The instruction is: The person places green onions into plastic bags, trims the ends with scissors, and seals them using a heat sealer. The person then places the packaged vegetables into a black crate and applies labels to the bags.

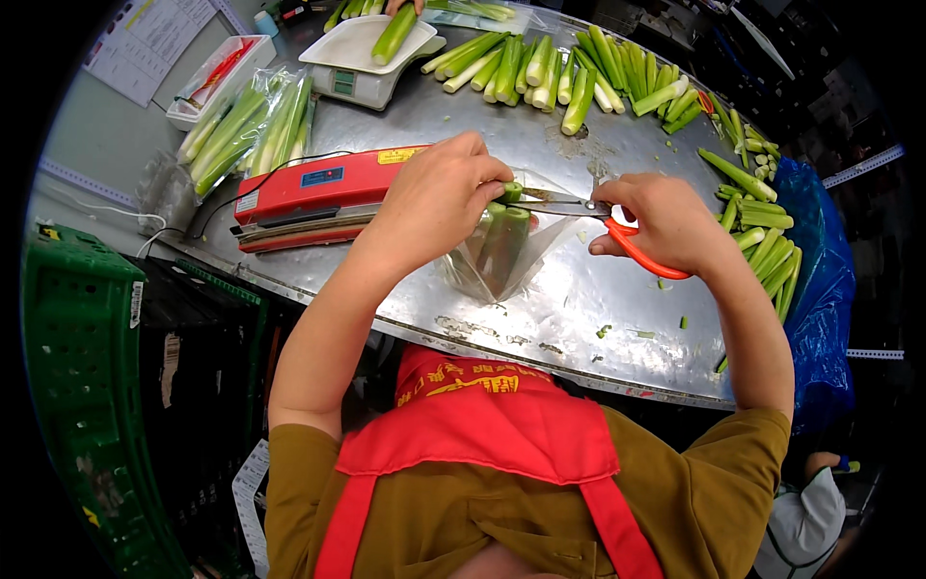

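My right hand [666,222] grips a pair of scissors [634,251] with orange-red handles. Their metal blades point left and reach a green stalk end [512,192] at the fingertips of my left hand [439,198]. That hand is closed on the stalk, above the mouth of a clear plastic bag [545,253]. Thick green stalk pieces [503,232] stand inside the bag, which rests on the metal table [424,299]. Whether the blades are touching the stalk, I cannot tell. My left fingers partly cover the bag's left side.
Left of the bag lies a red heat sealer [318,183]. Behind it are bagged stalks [280,130] and a white scale [365,58], where another person's hand [405,5] holds a stalk. Leek-like stalks [540,72] line the far side; trimmed pieces [762,217] lie right, beside blue plastic [815,280].
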Demonstrator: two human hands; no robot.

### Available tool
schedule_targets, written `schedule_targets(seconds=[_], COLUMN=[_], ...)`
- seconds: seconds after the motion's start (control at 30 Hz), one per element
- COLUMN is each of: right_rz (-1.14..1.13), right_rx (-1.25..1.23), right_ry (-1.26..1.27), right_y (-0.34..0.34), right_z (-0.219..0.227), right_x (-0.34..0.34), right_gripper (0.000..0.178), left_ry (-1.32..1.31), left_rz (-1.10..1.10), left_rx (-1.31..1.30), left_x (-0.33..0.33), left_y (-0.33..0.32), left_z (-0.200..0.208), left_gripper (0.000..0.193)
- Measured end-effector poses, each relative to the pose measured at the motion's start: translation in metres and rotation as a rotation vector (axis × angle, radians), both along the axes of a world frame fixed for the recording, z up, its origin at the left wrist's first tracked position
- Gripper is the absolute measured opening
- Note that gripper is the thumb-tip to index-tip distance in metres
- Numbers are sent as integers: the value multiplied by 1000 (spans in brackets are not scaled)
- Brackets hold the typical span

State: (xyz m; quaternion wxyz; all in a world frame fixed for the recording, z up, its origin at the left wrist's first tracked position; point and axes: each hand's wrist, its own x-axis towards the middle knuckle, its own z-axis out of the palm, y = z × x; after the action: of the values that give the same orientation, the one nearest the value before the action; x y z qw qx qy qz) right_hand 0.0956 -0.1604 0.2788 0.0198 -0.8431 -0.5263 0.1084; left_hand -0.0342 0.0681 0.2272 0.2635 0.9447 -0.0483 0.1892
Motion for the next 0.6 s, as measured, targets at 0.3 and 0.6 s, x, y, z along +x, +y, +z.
schedule_targets(seconds=[0.3,0.6], right_rz=[15,33], right_rx=[90,160], right_ry=[-37,-45], right_y=[5,13], right_z=[-17,-36], right_x=[-6,-12], right_gripper=[49,50], left_ry=[-35,-60], left_rz=[-4,-13], left_rx=[32,-17], left_x=[6,8], left_y=[6,7], left_z=[6,2], left_gripper=[8,6])
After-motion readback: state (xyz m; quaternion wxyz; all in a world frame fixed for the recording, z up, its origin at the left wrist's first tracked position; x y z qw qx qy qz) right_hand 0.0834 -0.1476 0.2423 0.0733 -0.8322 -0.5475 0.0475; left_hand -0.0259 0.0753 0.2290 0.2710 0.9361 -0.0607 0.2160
